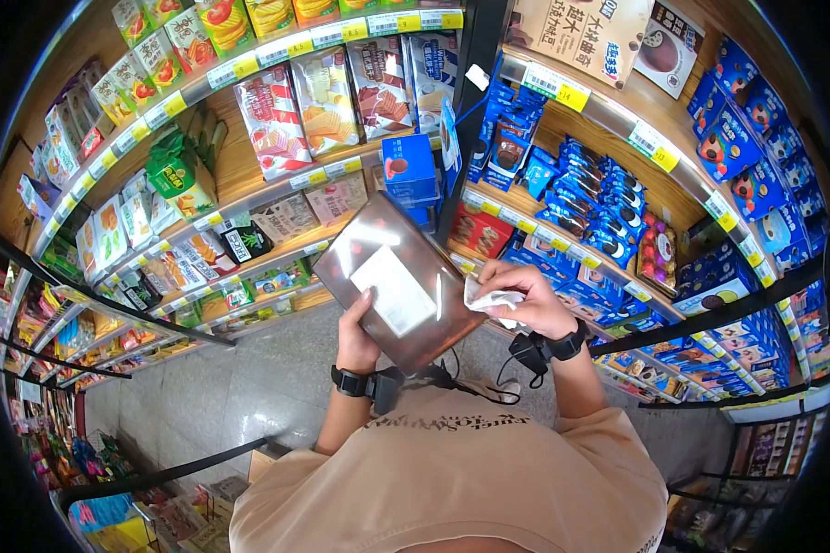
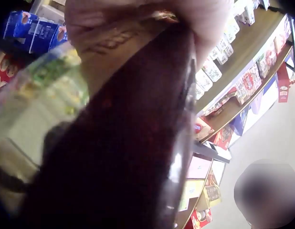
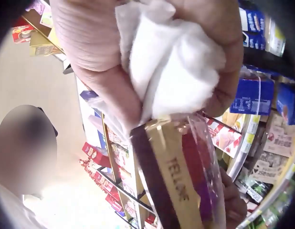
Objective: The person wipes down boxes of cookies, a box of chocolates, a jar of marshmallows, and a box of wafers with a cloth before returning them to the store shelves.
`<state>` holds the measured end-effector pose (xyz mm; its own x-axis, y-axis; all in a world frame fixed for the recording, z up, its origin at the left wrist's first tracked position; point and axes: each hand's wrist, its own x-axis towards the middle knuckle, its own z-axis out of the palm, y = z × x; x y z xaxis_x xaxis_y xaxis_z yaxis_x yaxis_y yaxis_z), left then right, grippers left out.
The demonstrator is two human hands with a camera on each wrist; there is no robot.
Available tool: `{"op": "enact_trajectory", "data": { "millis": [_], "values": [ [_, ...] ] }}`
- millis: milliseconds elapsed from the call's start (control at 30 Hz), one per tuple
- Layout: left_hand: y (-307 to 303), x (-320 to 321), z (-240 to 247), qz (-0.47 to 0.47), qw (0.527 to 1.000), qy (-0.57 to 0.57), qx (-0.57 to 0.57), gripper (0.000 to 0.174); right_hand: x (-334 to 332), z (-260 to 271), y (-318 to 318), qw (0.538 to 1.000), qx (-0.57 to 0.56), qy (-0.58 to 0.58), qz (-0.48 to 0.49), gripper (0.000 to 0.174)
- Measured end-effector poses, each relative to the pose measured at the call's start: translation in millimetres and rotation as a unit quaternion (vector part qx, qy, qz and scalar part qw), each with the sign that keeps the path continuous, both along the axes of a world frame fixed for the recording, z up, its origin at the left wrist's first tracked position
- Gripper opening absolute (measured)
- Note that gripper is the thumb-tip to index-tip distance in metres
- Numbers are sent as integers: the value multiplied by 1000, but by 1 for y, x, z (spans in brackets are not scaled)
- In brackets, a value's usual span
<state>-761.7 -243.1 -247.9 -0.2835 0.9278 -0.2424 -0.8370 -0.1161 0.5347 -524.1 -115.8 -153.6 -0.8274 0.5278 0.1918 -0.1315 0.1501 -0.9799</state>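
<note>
My left hand (image 1: 358, 336) grips a flat, dark brown box (image 1: 438, 267) in shiny clear wrap by its near left edge, thumb on top beside a white label (image 1: 394, 290). The box is held up at a slant in front of my chest. In my right hand (image 1: 533, 302) a crumpled white tissue (image 3: 173, 62) is pinched, right at the box's right edge. The right wrist view shows that side of the box with a gold band (image 3: 173, 176) lettered "TELLOVE". Seen from the left wrist, the dark box (image 2: 123, 124) fills the middle and hides most of the fingers.
Shelves of packaged snacks curve around ahead, with wafer packs (image 1: 327, 97) at left and blue cookie packs (image 1: 595, 198) at right. A blue box (image 1: 410, 170) stands on the shelf just beyond the held box. Grey tiled floor (image 1: 258, 382) lies below. Another person (image 3: 26, 152) appears blurred.
</note>
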Motion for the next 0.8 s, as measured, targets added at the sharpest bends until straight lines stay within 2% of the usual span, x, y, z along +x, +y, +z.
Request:
{"op": "enact_trajectory", "data": {
  "millis": [67,200,300,333,400,433,500,567,600,633,667,700,767,800],
  "values": [
    [-6,-3,-5,-49,999,17,9,55,-7,1,1,1000,9,9,12,22],
    [-10,4,0,-65,992,95,40,64,-21,3,12,998,38,45,17,20],
    [-11,5,10,-37,979,193,57,66,-25,11,23,998,57,23,16,22],
    [-11,6,12,4,979,196,56,65,-26,14,25,999,52,-2,8,23],
    [-8,5,10,53,939,332,66,61,-27,11,29,998,52,-20,-15,28],
    [-7,6,12,76,912,397,69,59,-28,9,27,996,45,-6,-71,28],
    [-5,13,23,78,900,419,87,50,-30,6,18,982,31,23,-184,29],
    [0,10,16,75,848,519,78,50,-34,18,9,973,10,45,-228,27],
    [1,11,33,87,777,616,95,50,-38,22,1,966,9,51,-253,26],
    [2,13,35,98,764,630,97,50,-43,22,-6,959,8,58,-278,24],
    [3,15,36,108,751,644,99,50,-47,21,-11,943,74,36,-323,22],
    [5,17,37,118,737,657,102,50,-51,19,-11,904,250,52,-342,23],
    [8,19,39,145,696,696,100,52,-52,21,-25,856,352,38,-378,32],
    [8,19,44,147,670,721,92,53,-52,24,-34,860,356,7,-366,37]
  ]
}}
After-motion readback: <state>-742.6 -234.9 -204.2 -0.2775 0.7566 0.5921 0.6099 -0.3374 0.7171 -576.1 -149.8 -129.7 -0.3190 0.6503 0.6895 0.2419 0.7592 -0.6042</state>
